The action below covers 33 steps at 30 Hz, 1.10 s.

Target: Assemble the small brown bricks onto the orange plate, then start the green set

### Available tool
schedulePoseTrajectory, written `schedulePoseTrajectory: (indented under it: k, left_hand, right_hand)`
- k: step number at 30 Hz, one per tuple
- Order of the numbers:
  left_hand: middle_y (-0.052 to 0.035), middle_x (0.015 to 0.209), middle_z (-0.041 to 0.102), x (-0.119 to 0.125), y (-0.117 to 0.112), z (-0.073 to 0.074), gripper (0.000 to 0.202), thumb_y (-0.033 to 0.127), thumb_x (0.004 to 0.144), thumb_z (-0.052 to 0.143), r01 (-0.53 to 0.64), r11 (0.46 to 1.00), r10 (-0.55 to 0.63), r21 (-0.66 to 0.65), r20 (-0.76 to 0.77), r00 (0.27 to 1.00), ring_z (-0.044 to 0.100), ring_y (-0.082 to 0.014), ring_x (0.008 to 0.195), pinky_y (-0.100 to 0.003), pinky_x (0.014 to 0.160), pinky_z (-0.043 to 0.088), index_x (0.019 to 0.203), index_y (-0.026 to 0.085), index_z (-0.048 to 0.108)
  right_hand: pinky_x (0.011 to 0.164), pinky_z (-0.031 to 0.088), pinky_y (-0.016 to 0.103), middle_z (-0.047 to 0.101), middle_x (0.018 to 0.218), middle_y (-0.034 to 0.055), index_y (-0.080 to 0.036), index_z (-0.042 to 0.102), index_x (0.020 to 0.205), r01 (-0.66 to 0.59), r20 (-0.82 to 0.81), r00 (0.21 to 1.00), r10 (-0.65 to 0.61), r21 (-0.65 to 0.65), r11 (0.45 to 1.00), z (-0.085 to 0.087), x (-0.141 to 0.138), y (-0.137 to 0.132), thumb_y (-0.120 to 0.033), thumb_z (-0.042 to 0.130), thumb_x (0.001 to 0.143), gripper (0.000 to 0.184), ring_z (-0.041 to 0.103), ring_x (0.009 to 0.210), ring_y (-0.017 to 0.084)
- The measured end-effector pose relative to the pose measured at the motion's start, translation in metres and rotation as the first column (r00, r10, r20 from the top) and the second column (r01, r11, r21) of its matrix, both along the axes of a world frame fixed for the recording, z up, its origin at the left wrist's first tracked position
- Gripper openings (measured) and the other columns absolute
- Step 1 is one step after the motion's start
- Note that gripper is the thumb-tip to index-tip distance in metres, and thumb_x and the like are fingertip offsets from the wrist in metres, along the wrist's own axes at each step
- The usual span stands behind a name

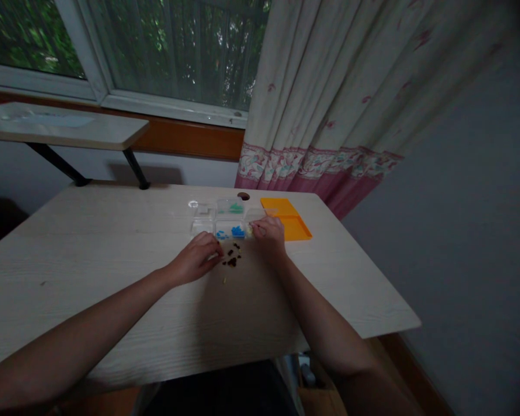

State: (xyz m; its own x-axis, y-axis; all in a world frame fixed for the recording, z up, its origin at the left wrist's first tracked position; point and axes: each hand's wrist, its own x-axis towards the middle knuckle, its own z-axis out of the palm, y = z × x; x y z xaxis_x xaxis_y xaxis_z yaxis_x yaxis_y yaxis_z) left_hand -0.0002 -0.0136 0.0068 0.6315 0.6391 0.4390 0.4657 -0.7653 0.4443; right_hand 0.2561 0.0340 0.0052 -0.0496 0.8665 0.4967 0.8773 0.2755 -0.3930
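Note:
A clear plastic box with compartments (215, 220) lies toward the back of the table. Small blue pieces (237, 231) fill part of one front compartment, and green pieces (236, 208) lie in one behind it. My right hand (269, 232) is over the right front compartment, beside some pale yellow pieces (249, 230); its thumb and finger are pinched together, on what I cannot make out. My left hand (200, 255) rests on the table with fingers curled at the edge of a loose group of dark brown and pale pieces (233, 262). Its fingertips hide whatever they hold.
An orange tray (297, 228) lies right of the box, partly behind my right hand. A round hole (243, 196) pierces the table (125, 277) near its back edge. At back left stands a raised shelf (108, 132) on black legs. A curtain (316, 115) hangs behind.

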Motion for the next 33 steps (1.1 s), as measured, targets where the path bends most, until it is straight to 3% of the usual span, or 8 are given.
schedulePoseTrajectory:
  k: [4,8,13,18,26,33]
  left_hand:
    - [-0.0066,0.093,0.057,-0.001,-0.005,0.003,0.02,0.039,0.091,0.059,0.172,0.984,-0.176,-0.053,-0.083,0.981,0.052,-0.0216,0.094,-0.035,0.085,0.041,0.094,0.021,0.068]
    - [-0.0057,0.1,0.057,-0.002,-0.008,0.005,0.031,0.049,0.079,0.072,0.195,0.977,-0.205,-0.084,-0.136,0.969,0.052,-0.0235,0.099,-0.036,0.087,0.04,0.1,0.025,0.069]
    - [-0.0055,0.098,0.057,0.0,-0.009,0.006,0.02,0.043,0.088,0.064,0.218,0.975,-0.223,-0.045,-0.177,0.959,0.051,-0.0222,0.097,-0.035,0.085,0.039,0.098,0.027,0.07]
    - [-0.0063,0.097,0.056,-0.001,-0.006,0.003,0.022,0.038,0.094,0.052,0.157,0.987,-0.145,0.039,-0.219,0.965,0.05,-0.0218,0.094,-0.035,0.082,0.037,0.093,0.024,0.07]
    - [-0.007,0.096,0.058,-0.003,-0.002,-0.003,0.016,0.031,0.093,0.054,0.001,0.995,0.019,0.099,-0.199,0.98,0.05,-0.0229,0.095,-0.036,0.082,0.038,0.096,0.023,0.068]
    - [-0.0077,0.091,0.057,-0.007,0.006,0.0,0.026,0.027,0.098,0.045,-0.056,0.998,0.061,0.036,-0.137,0.989,0.05,-0.0213,0.091,-0.036,0.083,0.04,0.092,0.019,0.068]
  right_hand:
    - [0.083,0.033,0.032,0.069,0.091,0.0039,-0.024,0.076,0.092,0.012,-0.003,1.0,-0.012,-0.025,1.0,0.003,0.001,-0.001,-0.031,0.057,0.092,0.02,0.052,0.092,0.019]
    - [0.084,0.033,0.032,0.07,0.092,0.0042,-0.024,0.077,0.092,0.023,0.014,1.0,-0.023,-0.037,0.999,0.004,0.001,-0.001,-0.031,0.057,0.092,0.021,0.052,0.092,0.02]
    - [0.086,0.033,0.032,0.07,0.093,0.0041,-0.023,0.077,0.092,0.029,0.001,1.0,-0.029,-0.037,0.999,0.003,0.002,0.001,-0.03,0.059,0.091,0.019,0.052,0.093,0.019]
    - [0.085,0.033,0.033,0.069,0.093,0.0051,-0.023,0.077,0.092,0.02,0.011,1.0,-0.019,-0.029,0.999,0.001,0.002,0.001,-0.031,0.057,0.092,0.021,0.052,0.094,0.02]
    - [0.083,0.032,0.032,0.069,0.094,0.0049,-0.023,0.076,0.093,0.011,0.02,1.0,-0.011,-0.022,1.0,-0.001,0.003,0.003,-0.032,0.056,0.093,0.022,0.051,0.093,0.02]
    - [0.085,0.033,0.032,0.07,0.092,0.0045,-0.024,0.077,0.091,0.014,-0.02,1.0,-0.014,-0.011,1.0,-0.001,0.004,0.003,-0.03,0.058,0.092,0.02,0.052,0.092,0.02]
